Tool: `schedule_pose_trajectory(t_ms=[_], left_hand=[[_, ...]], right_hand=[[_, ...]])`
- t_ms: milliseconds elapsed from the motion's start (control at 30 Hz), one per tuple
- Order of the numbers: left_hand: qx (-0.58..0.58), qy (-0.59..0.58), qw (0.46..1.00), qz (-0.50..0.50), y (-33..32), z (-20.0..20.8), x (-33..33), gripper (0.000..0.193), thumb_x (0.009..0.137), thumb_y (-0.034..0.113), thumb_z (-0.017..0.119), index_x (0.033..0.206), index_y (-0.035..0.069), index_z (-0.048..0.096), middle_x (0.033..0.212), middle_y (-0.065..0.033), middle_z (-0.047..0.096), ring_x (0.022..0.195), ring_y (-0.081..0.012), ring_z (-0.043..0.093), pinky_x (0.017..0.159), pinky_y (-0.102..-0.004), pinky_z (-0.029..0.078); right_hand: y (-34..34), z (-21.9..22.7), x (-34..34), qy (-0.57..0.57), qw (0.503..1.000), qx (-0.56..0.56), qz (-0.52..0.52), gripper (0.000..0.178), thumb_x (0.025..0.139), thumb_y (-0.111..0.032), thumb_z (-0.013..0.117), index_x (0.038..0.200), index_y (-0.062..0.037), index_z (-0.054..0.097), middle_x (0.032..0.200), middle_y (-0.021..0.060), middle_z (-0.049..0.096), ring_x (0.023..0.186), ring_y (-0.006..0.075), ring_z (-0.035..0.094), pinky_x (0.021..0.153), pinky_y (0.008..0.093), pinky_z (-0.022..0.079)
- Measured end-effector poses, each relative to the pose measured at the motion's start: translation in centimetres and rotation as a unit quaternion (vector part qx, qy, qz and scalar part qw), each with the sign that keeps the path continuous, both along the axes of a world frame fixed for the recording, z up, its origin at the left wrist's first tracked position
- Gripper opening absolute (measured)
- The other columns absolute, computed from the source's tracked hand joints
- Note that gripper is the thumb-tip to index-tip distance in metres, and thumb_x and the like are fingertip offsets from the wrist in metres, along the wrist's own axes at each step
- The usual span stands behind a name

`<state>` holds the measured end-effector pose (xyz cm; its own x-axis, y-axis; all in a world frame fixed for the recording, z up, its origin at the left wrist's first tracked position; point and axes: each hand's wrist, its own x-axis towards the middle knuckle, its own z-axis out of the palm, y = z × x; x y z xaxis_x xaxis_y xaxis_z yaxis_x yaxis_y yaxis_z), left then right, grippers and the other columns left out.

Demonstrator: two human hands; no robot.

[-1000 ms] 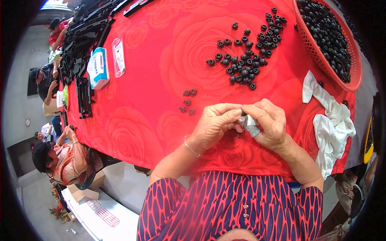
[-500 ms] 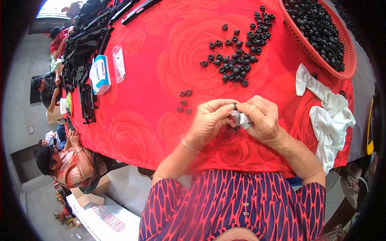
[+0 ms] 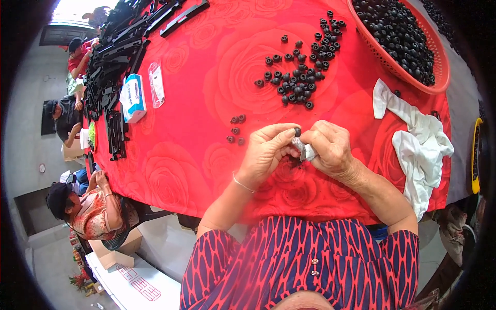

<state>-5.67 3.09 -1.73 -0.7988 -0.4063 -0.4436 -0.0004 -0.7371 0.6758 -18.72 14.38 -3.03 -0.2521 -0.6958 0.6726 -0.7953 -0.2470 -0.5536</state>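
Note:
Between the thumb and fingers of my left hand (image 3: 266,153) is a small round black part (image 3: 297,132), its dark top showing above the fingertips. My right hand (image 3: 331,150) is closed round a small blade (image 3: 304,153) wrapped in whitish, silvery material, held close below the part. Whether the blade touches the part, I cannot tell. Dark crumbs (image 3: 294,163) lie on the red cloth under my hands. To the left of my hands sits a small group of similar black parts (image 3: 235,130). Beyond them spreads a larger cluster (image 3: 295,88).
A red-orange basket (image 3: 445,77) full of black parts stands at far right, with crumpled white cloth (image 3: 419,147) nearer me. At left are a tissue box (image 3: 135,101), a clear plastic case (image 3: 156,85) and piled long black pieces (image 3: 111,77). Other people (image 3: 93,206) sit along the left edge.
The black part now shows more plainly above my left fingertips. My right hand has shifted slightly, its fingers a little away from the part. The whole view has moved a little.

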Motion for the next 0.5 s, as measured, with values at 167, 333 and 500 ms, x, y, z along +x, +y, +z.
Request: schedule_pose_trajectory(t_ms=[167, 333, 500], left_hand=[[0.017, 0.058, 0.998, 0.002, -0.08, 0.24, 0.38, 0.018, 0.088, 0.004, 0.056, 0.104, -0.003, 0.061, 0.091, -0.0114, 0.064, 0.077, -0.0178, 0.063, 0.064, -0.0280, 0.054], [0.042, 0.078, 0.996, 0.005, -0.38, 0.49, 0.55, 0.019, 0.088, 0.002, 0.055, 0.106, -0.003, 0.059, 0.093, -0.0119, 0.064, 0.078, -0.0188, 0.063, 0.066, -0.0295, 0.055], [0.063, 0.076, 0.995, 0.022, 0.07, -0.11, 0.36, 0.019, 0.088, 0.002, 0.054, 0.106, -0.003, 0.059, 0.092, -0.0115, 0.064, 0.077, -0.0183, 0.063, 0.066, -0.0293, 0.055]], right_hand=[[-0.20, 0.59, -0.28, -0.030, 0.999, -0.026, 0.015, 0.027, 0.060, -0.008, 0.071, 0.082, -0.0045, 0.056, 0.067, 0.0072, 0.049, 0.058, 0.0239, 0.054, 0.050, 0.0344, 0.044], [-0.08, 0.77, -0.17, -0.095, 0.995, -0.016, 0.000, 0.038, 0.061, -0.011, 0.073, 0.095, -0.0006, 0.059, 0.073, 0.0099, 0.054, 0.061, 0.0239, 0.056, 0.051, 0.0338, 0.046], [0.02, 0.58, -0.09, -0.036, 0.997, -0.031, 0.053, 0.046, 0.063, -0.007, 0.070, 0.107, 0.0017, 0.059, 0.075, 0.0105, 0.056, 0.062, 0.0239, 0.057, 0.052, 0.0337, 0.047]])
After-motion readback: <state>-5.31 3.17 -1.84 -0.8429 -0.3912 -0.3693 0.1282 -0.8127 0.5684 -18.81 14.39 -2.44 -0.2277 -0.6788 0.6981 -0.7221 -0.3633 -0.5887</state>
